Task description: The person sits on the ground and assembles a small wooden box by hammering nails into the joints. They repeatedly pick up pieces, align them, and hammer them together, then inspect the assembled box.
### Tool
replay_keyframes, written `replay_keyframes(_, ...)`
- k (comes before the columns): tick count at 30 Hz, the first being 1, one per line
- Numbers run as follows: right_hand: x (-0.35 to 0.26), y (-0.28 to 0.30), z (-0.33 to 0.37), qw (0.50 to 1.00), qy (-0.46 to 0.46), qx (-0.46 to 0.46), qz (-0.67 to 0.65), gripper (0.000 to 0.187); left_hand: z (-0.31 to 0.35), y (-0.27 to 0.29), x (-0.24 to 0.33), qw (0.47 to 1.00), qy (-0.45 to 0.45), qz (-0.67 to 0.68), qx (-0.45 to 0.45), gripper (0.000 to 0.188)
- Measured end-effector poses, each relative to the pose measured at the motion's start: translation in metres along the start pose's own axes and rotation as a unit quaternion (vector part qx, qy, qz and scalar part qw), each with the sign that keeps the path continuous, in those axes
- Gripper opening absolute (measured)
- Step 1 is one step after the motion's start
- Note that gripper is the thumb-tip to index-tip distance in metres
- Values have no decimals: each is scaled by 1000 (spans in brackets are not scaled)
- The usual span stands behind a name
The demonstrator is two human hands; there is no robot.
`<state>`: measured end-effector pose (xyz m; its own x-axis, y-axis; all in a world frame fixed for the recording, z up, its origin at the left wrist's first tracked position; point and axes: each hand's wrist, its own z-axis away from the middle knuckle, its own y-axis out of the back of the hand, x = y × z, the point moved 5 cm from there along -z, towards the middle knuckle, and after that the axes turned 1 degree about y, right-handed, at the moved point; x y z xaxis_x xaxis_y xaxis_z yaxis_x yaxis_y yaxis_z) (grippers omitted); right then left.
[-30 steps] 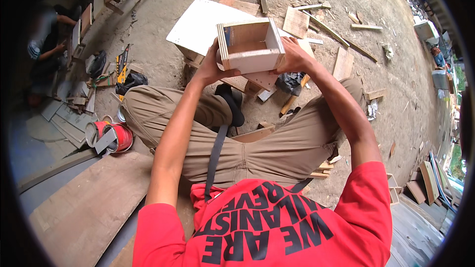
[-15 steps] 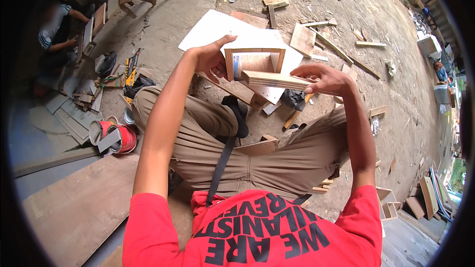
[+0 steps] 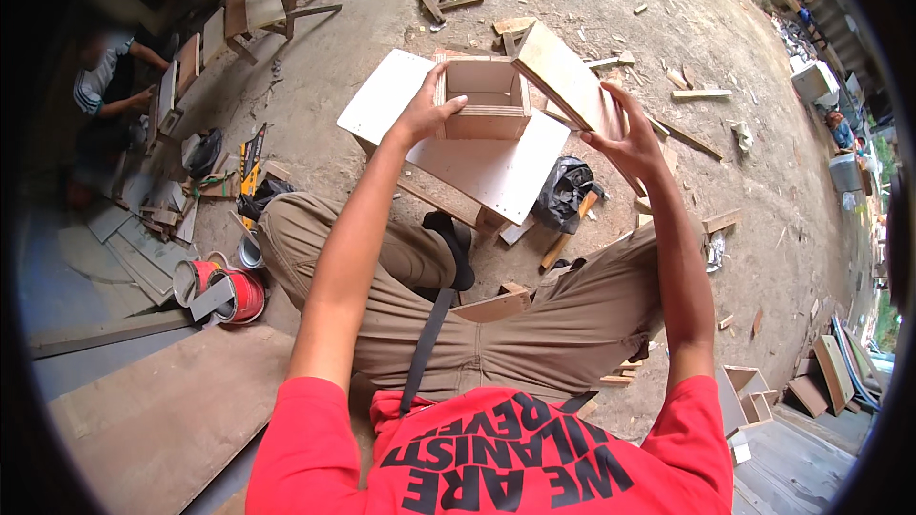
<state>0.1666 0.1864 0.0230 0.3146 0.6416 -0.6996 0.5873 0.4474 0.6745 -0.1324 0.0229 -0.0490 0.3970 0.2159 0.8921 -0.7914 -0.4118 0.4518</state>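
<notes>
A small open plywood box (image 3: 491,124) rests on a white board (image 3: 496,175) raised off the ground in front of me, its opening upward. My left hand (image 3: 429,113) grips the box's left wall, thumb over the near edge. In my right hand (image 3: 625,138) is a flat plywood board (image 3: 568,76), held tilted at the box's right side, fingers along its right edge. The board's upper left corner overlaps the box's far right corner in view; whether they touch I cannot tell.
A black plastic bag (image 3: 565,195) and a wooden-handled tool (image 3: 570,231) lie near my legs. Red cans (image 3: 239,296), a yellow-and-black saw (image 3: 253,153) and wood scraps (image 3: 701,94) lie around. Another person (image 3: 105,76) sits at far left beside wooden pieces.
The box has turned from facing me to opening upward on the white board. My right hand has swung the plywood board from level in front of the box to tilted at its right.
</notes>
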Motion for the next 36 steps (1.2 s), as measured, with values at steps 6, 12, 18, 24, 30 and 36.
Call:
replay_keyframes(6,-12,-7,-6,994,65,-18,89,88,-2,-4,-37,993,42,75,76,66)
replay_keyframes(12,-28,-31,2,978,128,-67,151,91,37,-12,-34,996,56,48,43,67)
replay_keyframes(18,-36,-50,17,964,132,-142,183,88,83,-8,2,961,123,235,83,75)
replay_keyframes(24,-38,-52,-4,965,149,-143,161,81,80,12,5,982,-19,171,71,81)
replay_keyframes(30,-39,-58,-16,962,164,-145,165,81,89,-8,-7,987,-78,119,80,87)
replay_keyframes(36,-41,-62,-20,956,156,-167,182,80,91,-7,-8,986,-87,120,81,82)
